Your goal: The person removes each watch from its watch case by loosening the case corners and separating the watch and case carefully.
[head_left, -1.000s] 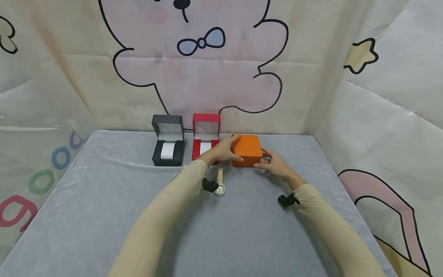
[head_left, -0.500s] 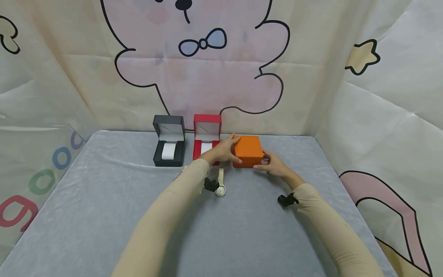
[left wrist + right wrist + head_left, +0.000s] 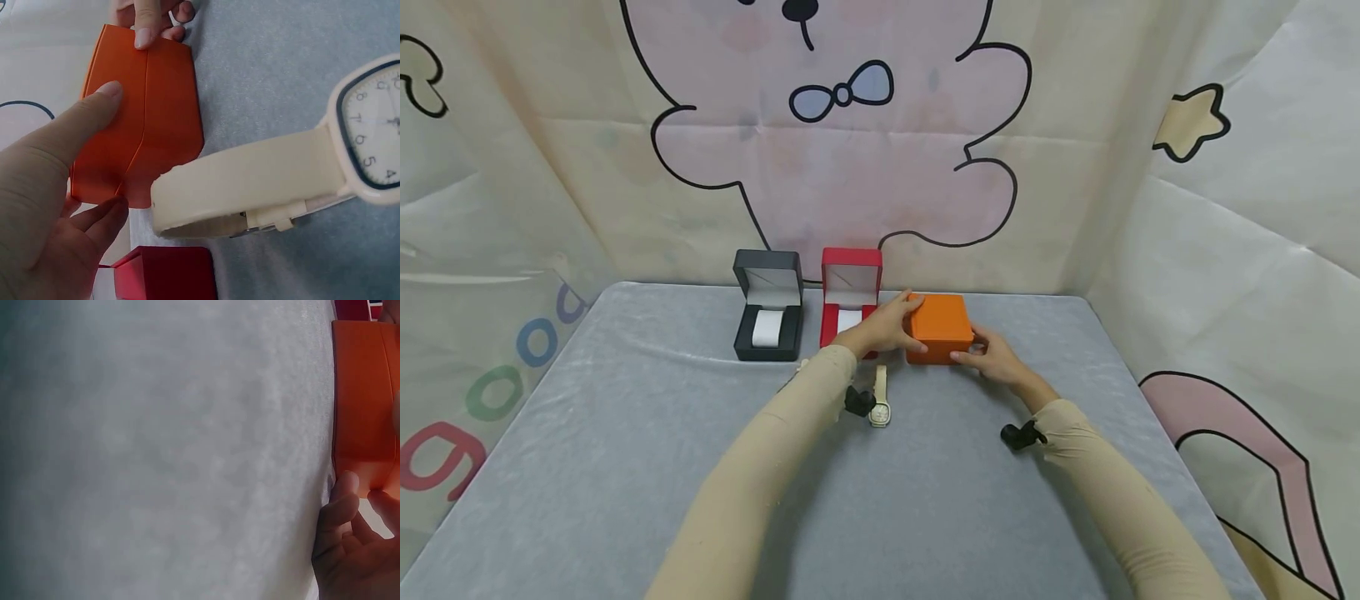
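Observation:
A closed orange watch box (image 3: pixel 940 321) with its lid down sits near the table's back edge. My left hand (image 3: pixel 883 327) grips its left side, the thumb (image 3: pixel 106 100) on the front face and the fingers curled round the side. At the opposite side, my right hand (image 3: pixel 996 358) holds the lower right corner between thumb and fingers, as the right wrist view also shows on the orange watch box (image 3: pixel 362 406). A cream wristwatch (image 3: pixel 880 413) lies just in front, beside my left wrist; close up, the wristwatch (image 3: pixel 369 125) shows its square dial and buckled strap.
Left of the orange box stand a red watch box (image 3: pixel 852 271) and a black watch box (image 3: pixel 767 287), both with lids up and white cushions inside. My left forearm partly covers a small pale item (image 3: pixel 802 364). A printed cloth backdrop (image 3: pixel 1075 167) surrounds the grey-blue table (image 3: pixel 587 433).

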`<state>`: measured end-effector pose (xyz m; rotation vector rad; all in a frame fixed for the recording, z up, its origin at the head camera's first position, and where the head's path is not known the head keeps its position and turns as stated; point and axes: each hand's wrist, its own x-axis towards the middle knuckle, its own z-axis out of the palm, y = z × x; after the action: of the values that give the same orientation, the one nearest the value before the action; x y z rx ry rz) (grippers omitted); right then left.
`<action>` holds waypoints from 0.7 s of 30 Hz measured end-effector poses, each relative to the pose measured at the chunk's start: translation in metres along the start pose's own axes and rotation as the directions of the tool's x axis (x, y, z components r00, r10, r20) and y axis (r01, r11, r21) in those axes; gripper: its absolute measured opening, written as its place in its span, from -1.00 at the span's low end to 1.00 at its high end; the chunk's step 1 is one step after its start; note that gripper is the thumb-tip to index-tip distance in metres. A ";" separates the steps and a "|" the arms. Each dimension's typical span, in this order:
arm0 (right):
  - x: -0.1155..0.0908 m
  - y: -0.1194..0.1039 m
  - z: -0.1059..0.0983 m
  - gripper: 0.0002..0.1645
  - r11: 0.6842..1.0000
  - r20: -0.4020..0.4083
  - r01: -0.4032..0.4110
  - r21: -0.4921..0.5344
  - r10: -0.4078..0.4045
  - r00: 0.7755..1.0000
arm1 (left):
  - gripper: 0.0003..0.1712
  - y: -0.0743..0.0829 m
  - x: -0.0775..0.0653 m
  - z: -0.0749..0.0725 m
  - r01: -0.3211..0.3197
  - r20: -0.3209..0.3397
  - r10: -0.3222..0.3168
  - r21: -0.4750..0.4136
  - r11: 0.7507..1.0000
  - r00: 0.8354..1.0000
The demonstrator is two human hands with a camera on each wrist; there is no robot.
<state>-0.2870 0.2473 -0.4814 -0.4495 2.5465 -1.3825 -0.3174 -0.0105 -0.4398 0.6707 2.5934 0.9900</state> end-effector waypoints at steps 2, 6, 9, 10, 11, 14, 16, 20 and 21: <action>0.000 -0.001 0.000 -0.09 1.000 -0.003 0.002 0.000 -0.002 1.000 | 0.18 0.001 0.001 0.000 -0.005 -0.009 0.005 0.007 1.000 1.000; 0.001 0.000 -0.001 -0.09 1.000 0.000 0.000 -0.014 0.000 1.000 | 0.17 0.001 0.002 0.000 -0.021 -0.017 0.021 0.025 0.999 1.000; 0.001 0.000 -0.001 -0.08 0.999 -0.002 0.004 -0.032 -0.005 1.000 | 0.16 0.000 0.002 0.000 -0.027 -0.016 0.027 0.034 0.999 1.000; 0.001 0.000 -0.001 -0.08 0.999 -0.002 0.003 -0.037 -0.003 1.000 | 0.15 0.000 0.002 0.000 -0.028 -0.016 0.029 0.034 0.999 0.999; 0.001 0.001 -0.001 -0.07 0.999 -0.004 0.006 -0.041 -0.006 1.000 | 0.15 0.000 0.002 0.000 -0.028 -0.014 0.029 0.034 0.999 0.999; 0.000 0.002 -0.001 -0.07 0.999 -0.005 0.019 -0.047 -0.020 1.000 | 0.14 0.000 0.002 -0.002 -0.028 -0.013 0.028 0.024 0.999 1.000; 0.000 0.003 -0.001 -0.05 0.998 -0.006 0.033 -0.046 -0.033 0.999 | 0.14 0.001 0.002 -0.003 -0.026 -0.011 0.027 0.010 1.000 1.000; 0.001 0.003 0.000 -0.07 0.996 -0.008 0.058 -0.061 -0.059 0.998 | 0.12 0.001 0.002 -0.007 -0.020 -0.012 0.020 -0.043 0.999 1.000; 0.002 0.003 0.000 -0.07 0.997 -0.010 0.045 -0.061 -0.045 0.999 | 0.12 0.000 0.002 -0.008 -0.020 -0.013 0.019 -0.054 0.998 1.000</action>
<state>-0.2890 0.2480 -0.4838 -0.5140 2.6087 -1.3288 -0.3219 -0.0136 -0.4341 0.6792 2.5651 1.0701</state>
